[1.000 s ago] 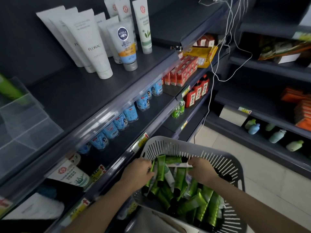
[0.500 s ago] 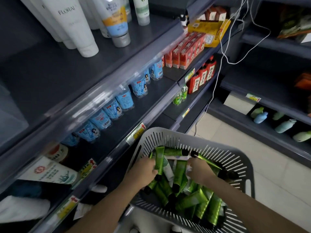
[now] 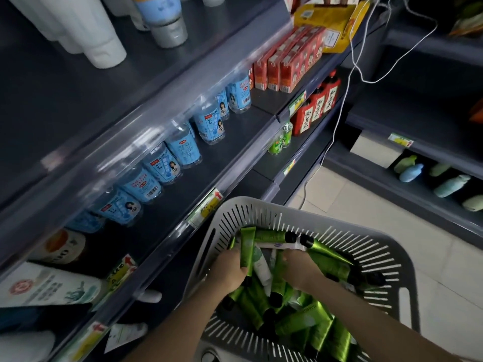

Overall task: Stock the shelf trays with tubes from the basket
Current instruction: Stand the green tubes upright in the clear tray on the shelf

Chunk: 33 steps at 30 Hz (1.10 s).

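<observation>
Dark shelves (image 3: 78, 105) fill the left. Beside their lower edge, the basket (image 3: 339, 231) holds green tubes (image 3: 300, 325). The left hand (image 3: 230, 267) grips several tubes. The right hand (image 3: 300, 270) curls into the pile, grip not visible.

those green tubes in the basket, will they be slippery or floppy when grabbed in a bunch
Probably slick: the green tubes have a glossy sheen, so a bunch may slide in the left hand. Likely soft-bodied but stiff at the black caps. Flat crimped ends should keep them from rolling far in the basket.
</observation>
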Each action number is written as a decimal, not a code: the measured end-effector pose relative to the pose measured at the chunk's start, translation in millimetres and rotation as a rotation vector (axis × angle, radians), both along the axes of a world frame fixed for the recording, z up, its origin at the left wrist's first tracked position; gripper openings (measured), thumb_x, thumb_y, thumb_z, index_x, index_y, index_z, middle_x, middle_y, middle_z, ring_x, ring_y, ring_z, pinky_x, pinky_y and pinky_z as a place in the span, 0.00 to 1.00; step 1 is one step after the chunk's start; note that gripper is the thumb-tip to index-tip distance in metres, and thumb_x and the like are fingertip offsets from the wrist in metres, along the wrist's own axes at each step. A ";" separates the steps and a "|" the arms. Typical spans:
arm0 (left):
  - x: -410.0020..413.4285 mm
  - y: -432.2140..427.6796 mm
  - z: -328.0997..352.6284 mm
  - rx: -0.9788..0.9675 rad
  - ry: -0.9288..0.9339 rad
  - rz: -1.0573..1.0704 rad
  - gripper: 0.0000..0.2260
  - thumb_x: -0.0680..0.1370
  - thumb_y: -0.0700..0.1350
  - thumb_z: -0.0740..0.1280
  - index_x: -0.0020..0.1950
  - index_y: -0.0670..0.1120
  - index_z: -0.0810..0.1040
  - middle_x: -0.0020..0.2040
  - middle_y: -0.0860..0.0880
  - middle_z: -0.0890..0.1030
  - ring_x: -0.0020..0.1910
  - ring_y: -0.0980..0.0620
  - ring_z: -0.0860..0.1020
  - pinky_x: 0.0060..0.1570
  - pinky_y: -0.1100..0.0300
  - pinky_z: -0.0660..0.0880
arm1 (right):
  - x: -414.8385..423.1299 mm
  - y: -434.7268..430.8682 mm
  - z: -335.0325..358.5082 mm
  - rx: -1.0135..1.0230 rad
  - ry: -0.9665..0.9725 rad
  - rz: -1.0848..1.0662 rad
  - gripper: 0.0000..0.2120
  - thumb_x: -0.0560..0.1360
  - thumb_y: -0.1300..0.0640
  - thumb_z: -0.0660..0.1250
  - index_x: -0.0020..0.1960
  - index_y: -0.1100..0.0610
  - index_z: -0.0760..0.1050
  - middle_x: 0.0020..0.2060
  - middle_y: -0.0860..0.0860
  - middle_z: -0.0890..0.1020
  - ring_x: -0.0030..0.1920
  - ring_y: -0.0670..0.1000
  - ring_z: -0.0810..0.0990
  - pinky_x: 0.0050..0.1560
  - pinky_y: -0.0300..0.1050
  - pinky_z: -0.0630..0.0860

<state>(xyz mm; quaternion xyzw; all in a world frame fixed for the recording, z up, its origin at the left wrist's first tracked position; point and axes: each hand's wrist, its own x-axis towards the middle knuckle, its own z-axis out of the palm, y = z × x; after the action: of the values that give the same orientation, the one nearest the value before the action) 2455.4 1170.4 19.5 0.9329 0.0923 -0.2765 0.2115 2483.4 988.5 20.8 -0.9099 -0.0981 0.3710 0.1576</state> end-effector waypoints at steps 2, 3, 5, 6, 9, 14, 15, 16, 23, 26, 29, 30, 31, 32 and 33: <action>1.6 -1.3 -8.0 0.009 -0.001 0.004 0.13 0.77 0.45 0.66 0.59 0.41 0.72 0.50 0.44 0.79 0.50 0.45 0.79 0.45 0.54 0.76 | -0.2 1.6 -1.4 0.008 0.004 -0.030 0.13 0.77 0.62 0.59 0.59 0.64 0.74 0.51 0.58 0.78 0.37 0.49 0.71 0.39 0.39 0.67; 2.1 -2.1 -12.5 0.005 0.003 0.018 0.14 0.76 0.45 0.66 0.60 0.41 0.71 0.49 0.44 0.79 0.50 0.45 0.79 0.44 0.54 0.76 | -0.7 3.8 -2.8 0.012 0.027 -0.056 0.12 0.78 0.62 0.58 0.58 0.64 0.74 0.51 0.59 0.78 0.39 0.50 0.74 0.38 0.40 0.67; 3.5 -4.4 -21.5 -0.029 0.004 0.051 0.17 0.76 0.46 0.67 0.62 0.41 0.71 0.51 0.44 0.80 0.51 0.44 0.80 0.47 0.53 0.78 | -2.3 8.7 -4.8 0.002 0.034 -0.083 0.10 0.79 0.61 0.57 0.53 0.62 0.76 0.49 0.58 0.79 0.51 0.55 0.79 0.43 0.44 0.72; 4.1 -5.9 -26.5 -0.056 0.001 0.071 0.18 0.76 0.46 0.67 0.63 0.42 0.70 0.53 0.44 0.80 0.53 0.45 0.79 0.49 0.53 0.78 | -3.2 10.2 -8.4 0.016 0.021 -0.112 0.09 0.79 0.59 0.57 0.46 0.58 0.75 0.43 0.55 0.79 0.52 0.55 0.79 0.43 0.44 0.73; 5.7 -12.5 -38.4 -0.098 -0.009 0.132 0.18 0.76 0.46 0.67 0.62 0.42 0.69 0.55 0.44 0.80 0.54 0.45 0.79 0.49 0.55 0.77 | -3.8 15.3 -19.8 0.006 0.019 -0.221 0.07 0.77 0.56 0.61 0.42 0.57 0.73 0.38 0.52 0.78 0.50 0.55 0.81 0.39 0.42 0.73; 4.8 -17.8 -51.9 -0.133 -0.029 0.218 0.17 0.73 0.44 0.68 0.59 0.45 0.68 0.52 0.46 0.79 0.52 0.46 0.79 0.48 0.55 0.77 | -10.0 23.1 -26.4 -0.070 0.015 -0.306 0.23 0.72 0.47 0.68 0.60 0.58 0.66 0.53 0.56 0.80 0.55 0.57 0.79 0.40 0.45 0.73; 5.5 -17.3 -51.8 -0.133 -0.011 0.227 0.17 0.73 0.42 0.68 0.60 0.45 0.68 0.52 0.46 0.79 0.53 0.46 0.79 0.48 0.56 0.76 | -10.3 24.3 -27.0 -0.094 0.013 -0.309 0.24 0.72 0.47 0.68 0.61 0.57 0.64 0.54 0.56 0.79 0.55 0.57 0.78 0.40 0.45 0.73; 6.4 -16.5 -51.9 -0.125 0.010 0.231 0.18 0.73 0.39 0.67 0.62 0.45 0.68 0.52 0.46 0.78 0.53 0.46 0.78 0.46 0.58 0.74 | -10.9 25.2 -27.1 -0.111 0.004 -0.309 0.24 0.72 0.48 0.68 0.61 0.57 0.63 0.54 0.56 0.79 0.56 0.57 0.78 0.40 0.46 0.73; 3.6 -13.5 -36.5 -0.066 0.086 0.223 0.06 0.72 0.39 0.68 0.48 0.43 0.77 0.43 0.46 0.79 0.44 0.48 0.79 0.38 0.60 0.74 | -13.2 23.9 -13.7 -0.107 0.141 -0.435 0.20 0.66 0.51 0.70 0.53 0.60 0.75 0.46 0.53 0.81 0.46 0.53 0.82 0.38 0.43 0.79; 1.0 -12.0 -28.0 -0.088 0.069 0.227 0.06 0.70 0.38 0.68 0.46 0.45 0.77 0.42 0.47 0.80 0.43 0.49 0.80 0.39 0.58 0.78 | -17.2 19.2 -8.3 -0.078 0.142 -0.435 0.12 0.69 0.54 0.67 0.51 0.57 0.76 0.44 0.52 0.82 0.45 0.52 0.82 0.35 0.41 0.76; -2.0 -11.0 -19.1 -0.109 0.062 0.226 0.09 0.68 0.37 0.68 0.47 0.46 0.76 0.43 0.47 0.79 0.42 0.50 0.79 0.37 0.59 0.76 | -21.7 15.9 -3.4 -0.070 0.111 -0.444 0.09 0.72 0.57 0.65 0.51 0.57 0.77 0.46 0.52 0.82 0.47 0.52 0.82 0.36 0.41 0.75; -3.0 -10.2 -16.6 -0.111 0.057 0.222 0.09 0.68 0.37 0.69 0.47 0.45 0.76 0.43 0.47 0.79 0.42 0.50 0.79 0.37 0.60 0.75 | -22.8 14.8 -1.1 -0.072 0.100 -0.442 0.08 0.73 0.58 0.64 0.51 0.58 0.77 0.48 0.52 0.82 0.48 0.52 0.82 0.38 0.42 0.75; -4.2 -9.4 -14.9 -0.111 0.051 0.216 0.09 0.69 0.38 0.69 0.48 0.45 0.77 0.43 0.46 0.80 0.43 0.49 0.79 0.37 0.60 0.74 | -23.6 13.4 -0.5 -0.074 0.090 -0.440 0.08 0.74 0.59 0.63 0.52 0.58 0.77 0.50 0.52 0.82 0.50 0.52 0.81 0.40 0.42 0.76; -5.2 -9.1 -12.8 -0.114 0.044 0.211 0.09 0.69 0.38 0.70 0.48 0.45 0.77 0.43 0.47 0.80 0.43 0.49 0.79 0.37 0.60 0.74 | -24.4 11.8 -0.5 -0.074 0.076 -0.438 0.08 0.75 0.60 0.63 0.53 0.58 0.77 0.51 0.52 0.81 0.51 0.52 0.81 0.42 0.43 0.76; -6.3 -9.1 -11.4 -0.115 0.034 0.203 0.10 0.69 0.39 0.70 0.49 0.45 0.77 0.43 0.47 0.80 0.43 0.50 0.79 0.37 0.60 0.75 | -25.5 10.2 0.0 -0.073 0.064 -0.438 0.09 0.76 0.60 0.63 0.54 0.58 0.76 0.53 0.52 0.81 0.53 0.52 0.81 0.44 0.42 0.76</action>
<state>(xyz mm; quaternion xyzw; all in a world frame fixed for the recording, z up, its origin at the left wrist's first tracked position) 2449.1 1161.4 8.1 0.9002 0.1742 -0.2743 0.2898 2458.0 998.7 20.8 -0.9024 0.1206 0.3598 0.2042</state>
